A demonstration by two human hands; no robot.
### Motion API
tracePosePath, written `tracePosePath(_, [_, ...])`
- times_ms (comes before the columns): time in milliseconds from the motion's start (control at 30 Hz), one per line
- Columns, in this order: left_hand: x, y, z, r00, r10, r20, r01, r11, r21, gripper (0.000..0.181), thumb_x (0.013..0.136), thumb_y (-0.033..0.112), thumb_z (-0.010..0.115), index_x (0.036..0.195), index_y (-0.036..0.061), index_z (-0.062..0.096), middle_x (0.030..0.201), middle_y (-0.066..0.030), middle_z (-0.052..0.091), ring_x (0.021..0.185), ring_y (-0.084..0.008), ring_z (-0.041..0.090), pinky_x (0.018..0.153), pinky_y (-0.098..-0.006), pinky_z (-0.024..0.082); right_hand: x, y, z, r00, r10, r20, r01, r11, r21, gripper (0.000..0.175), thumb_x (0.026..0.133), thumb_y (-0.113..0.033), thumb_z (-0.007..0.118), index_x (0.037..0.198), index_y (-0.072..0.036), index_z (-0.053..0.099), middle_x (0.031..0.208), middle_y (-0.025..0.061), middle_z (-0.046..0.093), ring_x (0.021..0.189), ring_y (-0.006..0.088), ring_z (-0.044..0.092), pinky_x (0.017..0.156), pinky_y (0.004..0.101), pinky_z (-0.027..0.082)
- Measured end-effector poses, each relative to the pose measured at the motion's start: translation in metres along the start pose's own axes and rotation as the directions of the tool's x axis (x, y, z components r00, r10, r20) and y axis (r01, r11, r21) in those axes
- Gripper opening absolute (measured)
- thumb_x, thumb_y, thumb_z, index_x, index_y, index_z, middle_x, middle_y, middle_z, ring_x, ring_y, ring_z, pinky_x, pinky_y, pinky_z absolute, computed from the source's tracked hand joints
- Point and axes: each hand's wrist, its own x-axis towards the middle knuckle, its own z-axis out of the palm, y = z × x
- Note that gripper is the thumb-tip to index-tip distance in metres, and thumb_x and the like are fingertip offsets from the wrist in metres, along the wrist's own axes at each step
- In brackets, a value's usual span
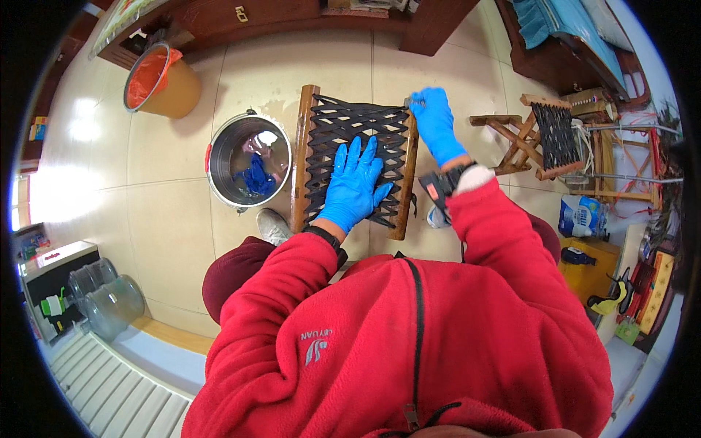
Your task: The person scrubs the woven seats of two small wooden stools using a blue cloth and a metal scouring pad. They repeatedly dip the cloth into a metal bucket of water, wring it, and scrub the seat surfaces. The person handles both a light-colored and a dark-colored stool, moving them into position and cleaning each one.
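A folding stool with wooden rails and a seat of crossed black straps stands before me. My left hand, in a blue rubber glove, lies flat on the straps with its fingers spread. At the stool's far right corner is my right hand, also gloved, its fingers closed around a small greyish thing, mostly hidden, that touches the rail's end. Left of the stool, a metal bucket holds murky water and a soaked blue cloth.
An orange-lined waste bin stands at the upper left, near dark wooden furniture. A second strapped folding stool is at the right. Large clear water bottles lie at the lower left. My shoes flank the near stool.
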Motion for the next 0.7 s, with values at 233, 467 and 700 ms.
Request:
tracePosePath(233, [0.004, -0.001, 0.003, 1.000, 0.004, 0.012, -0.005, 1.000, 0.028, 0.055, 0.088, 0.046, 0.060, 0.124, 0.0047, 0.058, 0.153, -0.0152, 0.033, 0.144, -0.0382, 0.022, 0.118, -0.0534, 0.011, 0.010, 0.001, 0.000, 0.999, 0.031, -0.012, -0.030, 0.996, 0.080, 0.016, 0.082, -0.013, 0.073, 0.091, -0.006, 0.061, 0.102, 0.0155, 0.056, 0.090, 0.0317, 0.062, 0.081, 0.0401, 0.050])
tracePosePath(467, [0.001, -0.002, 0.002, 0.999, -0.012, 0.035, 0.010, 0.999, 0.046, 0.055, 0.089, 0.046, 0.058, 0.126, 0.0051, 0.058, 0.155, -0.0153, 0.030, 0.145, -0.0376, 0.021, 0.119, -0.0529, 0.009, -0.030, 0.007, -0.004, 1.000, 0.014, -0.004, -0.013, 0.989, 0.149, 0.017, 0.084, -0.013, 0.072, 0.095, -0.006, 0.060, 0.099, 0.0140, 0.057, 0.090, 0.0297, 0.061, 0.082, 0.0391, 0.049])
tracePosePath(700, [0.007, -0.004, 0.010, 1.000, -0.006, 0.025, 0.004, 0.996, 0.093, 0.056, 0.090, 0.047, 0.056, 0.127, 0.0056, 0.057, 0.155, -0.0159, 0.030, 0.144, -0.0384, 0.022, 0.119, -0.0527, 0.009, -0.012, 0.009, 0.001, 0.999, 0.003, -0.045, 0.000, 0.997, 0.076, 0.021, 0.086, -0.016, 0.072, 0.098, -0.005, 0.060, 0.097, 0.0116, 0.062, 0.091, 0.0252, 0.063, 0.083, 0.0372, 0.050])
